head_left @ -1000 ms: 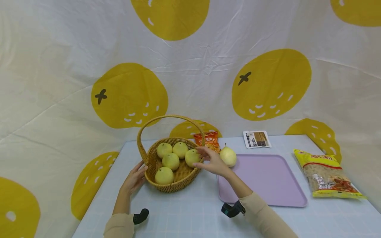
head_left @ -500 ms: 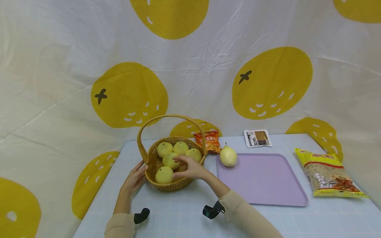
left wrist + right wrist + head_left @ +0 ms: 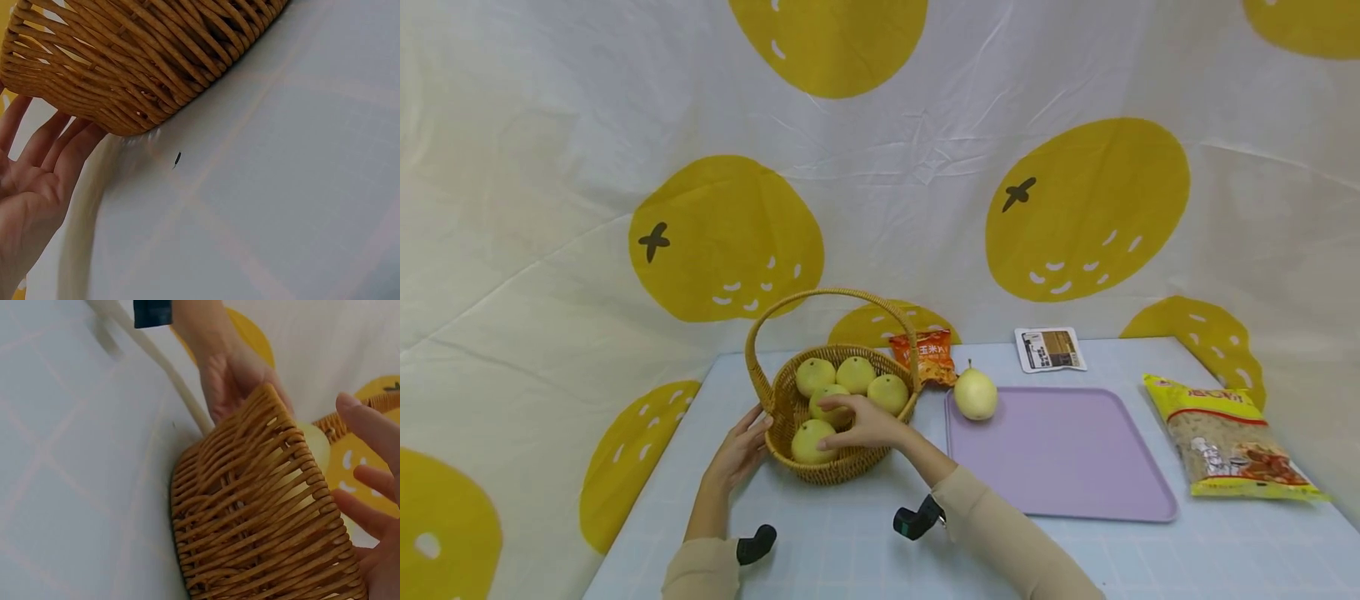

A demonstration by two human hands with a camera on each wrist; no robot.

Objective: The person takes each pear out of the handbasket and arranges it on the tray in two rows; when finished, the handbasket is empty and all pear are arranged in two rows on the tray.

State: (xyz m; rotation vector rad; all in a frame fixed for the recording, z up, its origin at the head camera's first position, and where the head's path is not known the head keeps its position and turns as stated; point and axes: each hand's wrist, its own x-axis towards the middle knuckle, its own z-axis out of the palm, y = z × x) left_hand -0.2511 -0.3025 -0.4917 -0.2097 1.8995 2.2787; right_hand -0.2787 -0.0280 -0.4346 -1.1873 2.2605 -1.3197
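A wicker basket (image 3: 842, 475) with a tall arched handle stands on the table and holds several round yellow-green fruits. My left hand (image 3: 743, 450) rests against the basket's left side; in the left wrist view its extended fingers (image 3: 47, 140) touch the weave. Over the basket, my right hand (image 3: 871, 423) has thumb and fingers spread around the right side of the front fruit (image 3: 808, 443). Whether it touches that fruit I cannot tell. It partly covers the middle fruit (image 3: 825, 398). One pear (image 3: 976, 395) with its stem up sits on the lilac tray's far left corner.
The lilac tray (image 3: 1067, 458) lies right of the basket. Behind the basket is an orange snack packet (image 3: 934, 358). A white-and-brown pouch (image 3: 1051, 350) lies at the table's back, and a large yellow bag (image 3: 1232, 442) at the far right.
My right hand has moved left and nearer, from the right-hand fruit to the front fruit. The left hand and the basket have stayed in place.
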